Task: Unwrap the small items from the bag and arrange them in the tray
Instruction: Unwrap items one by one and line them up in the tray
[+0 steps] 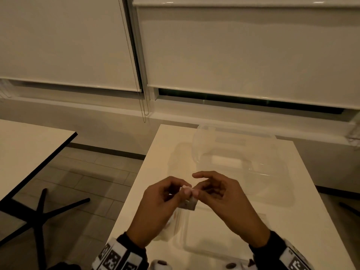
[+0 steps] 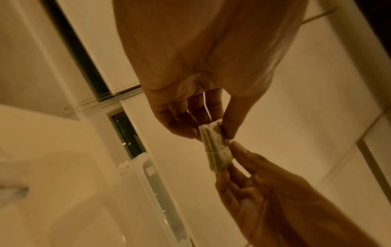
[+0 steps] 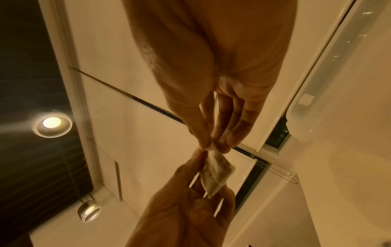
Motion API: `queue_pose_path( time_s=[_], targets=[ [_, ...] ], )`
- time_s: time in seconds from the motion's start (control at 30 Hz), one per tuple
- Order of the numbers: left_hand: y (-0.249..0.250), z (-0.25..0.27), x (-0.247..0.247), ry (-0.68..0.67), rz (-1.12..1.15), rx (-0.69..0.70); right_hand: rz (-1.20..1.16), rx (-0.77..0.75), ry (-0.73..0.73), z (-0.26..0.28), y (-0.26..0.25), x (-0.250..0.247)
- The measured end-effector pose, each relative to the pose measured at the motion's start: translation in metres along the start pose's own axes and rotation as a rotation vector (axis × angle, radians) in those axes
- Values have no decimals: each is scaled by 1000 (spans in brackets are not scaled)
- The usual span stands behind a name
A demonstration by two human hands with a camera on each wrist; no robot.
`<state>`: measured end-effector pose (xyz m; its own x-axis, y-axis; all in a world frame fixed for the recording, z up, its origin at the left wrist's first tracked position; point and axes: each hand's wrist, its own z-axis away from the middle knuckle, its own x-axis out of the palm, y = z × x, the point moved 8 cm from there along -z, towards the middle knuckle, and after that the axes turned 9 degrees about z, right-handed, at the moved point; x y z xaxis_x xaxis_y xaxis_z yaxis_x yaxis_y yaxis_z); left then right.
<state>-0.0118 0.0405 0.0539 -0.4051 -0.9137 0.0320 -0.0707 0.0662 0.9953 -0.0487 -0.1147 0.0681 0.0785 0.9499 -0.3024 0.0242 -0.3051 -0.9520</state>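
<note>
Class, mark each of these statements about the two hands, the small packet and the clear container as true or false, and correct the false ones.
1. Both hands pinch one small packet. True.
2. The packet lies flat on the table. False: the left hand and right hand hold it above the table.
3. A clear plastic container stands beyond the hands. True.
4. The right hand grips the container. False: it pinches the packet's top.
5. A thin string runs from the packet into the left hand. True.

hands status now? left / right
Left hand: pinching the small tea bag.
Right hand: pinching the same tea bag's top end.
</note>
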Motion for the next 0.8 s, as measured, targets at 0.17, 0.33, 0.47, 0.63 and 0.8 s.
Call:
queue_pose_path(
  time_s=[0.17, 0.33, 0.47, 0.63, 0.8],
  targets=[
    [3, -4, 3, 54, 94, 20, 88, -3, 75, 4, 6, -8],
    [-4, -7, 9, -62, -7, -41, 253, -94, 103, 8, 1, -14],
    [1, -9, 14, -84, -98, -8, 280, -88, 77, 11, 6, -13],
    [1, -8, 21, -87, 100, -66, 144, -38, 98, 14, 10, -16],
    [5, -9, 28, -98, 219, -84, 60, -7, 124, 19, 12, -22]
  ],
)
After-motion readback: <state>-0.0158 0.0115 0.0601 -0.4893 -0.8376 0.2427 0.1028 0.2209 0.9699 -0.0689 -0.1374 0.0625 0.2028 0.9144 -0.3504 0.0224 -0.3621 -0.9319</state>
